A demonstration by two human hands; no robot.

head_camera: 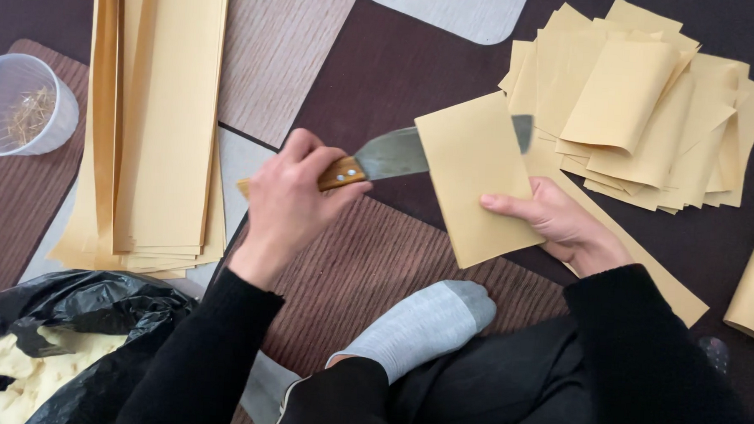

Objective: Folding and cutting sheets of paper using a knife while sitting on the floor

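While our left hand [290,202] grips the knife [396,157], its blade runs sideways into the folded sheet [477,178], which our right hand [560,223] pins just below; the long strips [159,121] lie well left.

Paper stacks [159,121] and foot [423,322] flank open mat [350,270].

Both arms wore long black knit sleeves [213,348] reaching the wrists. Black trousers [488,391]. One foot wore a light grey ribbed sock [423,326]. Hands were bare.
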